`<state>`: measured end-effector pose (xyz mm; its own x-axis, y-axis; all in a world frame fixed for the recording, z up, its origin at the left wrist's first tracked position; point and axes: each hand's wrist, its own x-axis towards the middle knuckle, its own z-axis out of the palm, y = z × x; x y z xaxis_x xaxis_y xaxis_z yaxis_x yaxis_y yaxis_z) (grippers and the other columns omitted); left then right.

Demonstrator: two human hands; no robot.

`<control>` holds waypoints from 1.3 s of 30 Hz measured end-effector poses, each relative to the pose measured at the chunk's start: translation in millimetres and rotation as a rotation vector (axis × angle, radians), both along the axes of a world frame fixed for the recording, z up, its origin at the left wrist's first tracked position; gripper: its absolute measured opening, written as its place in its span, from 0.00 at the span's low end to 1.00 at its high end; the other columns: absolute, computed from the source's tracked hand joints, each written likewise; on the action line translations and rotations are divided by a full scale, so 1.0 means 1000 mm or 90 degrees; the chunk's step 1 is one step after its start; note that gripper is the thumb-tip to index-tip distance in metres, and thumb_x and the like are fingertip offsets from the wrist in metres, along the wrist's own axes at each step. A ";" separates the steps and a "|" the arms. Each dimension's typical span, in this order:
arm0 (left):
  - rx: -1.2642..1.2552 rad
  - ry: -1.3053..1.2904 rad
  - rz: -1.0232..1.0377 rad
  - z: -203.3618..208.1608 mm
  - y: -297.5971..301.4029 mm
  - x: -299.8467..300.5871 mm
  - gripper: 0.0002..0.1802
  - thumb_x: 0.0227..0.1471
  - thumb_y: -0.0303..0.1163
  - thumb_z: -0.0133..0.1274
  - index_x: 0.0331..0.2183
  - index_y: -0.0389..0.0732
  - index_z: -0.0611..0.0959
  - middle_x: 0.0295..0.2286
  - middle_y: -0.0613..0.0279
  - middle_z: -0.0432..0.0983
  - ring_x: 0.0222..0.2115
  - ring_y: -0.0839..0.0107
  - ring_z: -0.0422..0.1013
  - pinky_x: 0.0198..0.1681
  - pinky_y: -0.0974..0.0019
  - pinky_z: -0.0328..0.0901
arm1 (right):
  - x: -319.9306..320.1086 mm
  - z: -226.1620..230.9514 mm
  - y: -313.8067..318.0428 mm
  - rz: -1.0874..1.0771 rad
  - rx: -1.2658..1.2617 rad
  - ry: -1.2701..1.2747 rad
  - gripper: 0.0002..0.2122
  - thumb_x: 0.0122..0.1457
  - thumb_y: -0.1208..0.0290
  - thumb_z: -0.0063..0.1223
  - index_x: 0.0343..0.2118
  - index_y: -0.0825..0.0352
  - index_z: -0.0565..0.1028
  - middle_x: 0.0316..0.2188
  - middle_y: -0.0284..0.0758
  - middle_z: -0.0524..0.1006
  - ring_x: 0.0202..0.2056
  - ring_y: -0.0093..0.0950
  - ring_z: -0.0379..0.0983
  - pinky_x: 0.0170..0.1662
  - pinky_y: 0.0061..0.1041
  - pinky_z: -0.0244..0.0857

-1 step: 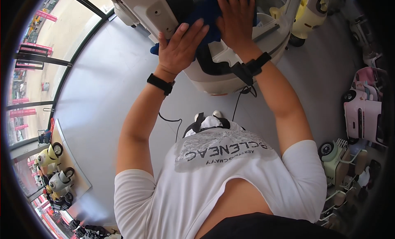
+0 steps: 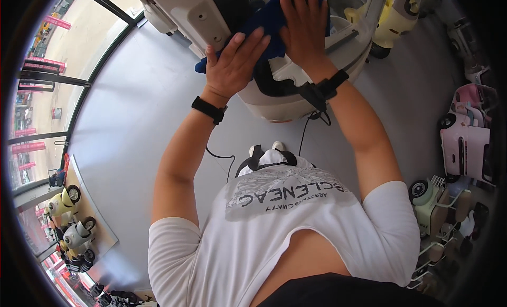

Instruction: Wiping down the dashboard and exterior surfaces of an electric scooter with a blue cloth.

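A dark blue cloth is spread over the middle of a white vehicle, at the top of the head view. My left hand lies on the cloth's near left part, its fingers stretched out. Further right, my right hand rests flat on the same cloth with its fingers pointing away from me. Beside my left hand stands a white panel with small round holes. A black curved part of the vehicle shows between my wrists. The surface under the cloth is hidden.
Black cables hang near my waist. Behind the white vehicle at the right is a yellow scooter. A pink vehicle and a pale green one stand along the right. More small scooters are by the windows at the left.
My left hand and the cloth's left end have shifted slightly toward me and to the right. My right hand has hardly moved.
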<state>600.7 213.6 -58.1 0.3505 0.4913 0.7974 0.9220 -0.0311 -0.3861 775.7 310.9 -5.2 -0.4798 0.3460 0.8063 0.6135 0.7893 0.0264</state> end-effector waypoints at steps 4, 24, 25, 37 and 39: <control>-0.012 -0.003 -0.051 -0.043 -0.014 0.007 0.26 0.56 0.33 0.40 0.55 0.61 0.76 0.57 0.82 0.67 0.64 0.75 0.52 0.68 0.50 0.27 | 0.026 -0.052 -0.009 -0.009 -0.044 -0.072 0.30 0.49 0.61 0.59 0.57 0.54 0.64 0.60 0.38 0.58 0.60 0.44 0.52 0.56 0.58 0.50; -0.362 0.081 0.009 -0.136 -0.031 0.121 0.31 0.50 0.33 0.49 0.57 0.62 0.72 0.56 0.86 0.65 0.63 0.79 0.50 0.67 0.53 0.36 | 0.169 -0.215 0.036 0.175 0.002 -0.280 0.26 0.58 0.59 0.48 0.62 0.43 0.62 0.66 0.15 0.54 0.67 0.24 0.44 0.64 0.32 0.44; -0.331 0.065 0.053 -0.126 -0.025 0.130 0.31 0.50 0.34 0.51 0.57 0.64 0.72 0.56 0.86 0.66 0.63 0.78 0.50 0.67 0.52 0.35 | 0.171 -0.205 0.049 0.186 0.004 -0.274 0.26 0.58 0.59 0.48 0.62 0.43 0.62 0.66 0.15 0.54 0.67 0.24 0.44 0.64 0.32 0.44; -0.120 0.084 0.243 0.139 0.115 0.127 0.35 0.51 0.45 0.55 0.61 0.68 0.66 0.60 0.79 0.61 0.63 0.65 0.52 0.63 0.37 0.39 | 0.138 0.076 0.195 0.265 0.152 0.005 0.28 0.63 0.59 0.45 0.65 0.61 0.58 0.66 0.37 0.55 0.66 0.40 0.49 0.67 0.41 0.43; -0.158 0.080 0.204 0.168 0.125 0.154 0.39 0.41 0.34 0.55 0.59 0.45 0.69 0.59 0.59 0.62 0.64 0.55 0.50 0.66 0.42 0.40 | 0.133 0.089 0.210 0.237 0.173 0.040 0.27 0.64 0.60 0.43 0.65 0.61 0.57 0.66 0.38 0.55 0.66 0.41 0.48 0.67 0.43 0.42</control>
<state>754.8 338.2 110.2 0.2365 0.7626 0.6020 0.8462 0.1429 -0.5134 909.1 520.4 83.9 -0.4782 -0.0687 0.8755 0.2968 0.9256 0.2347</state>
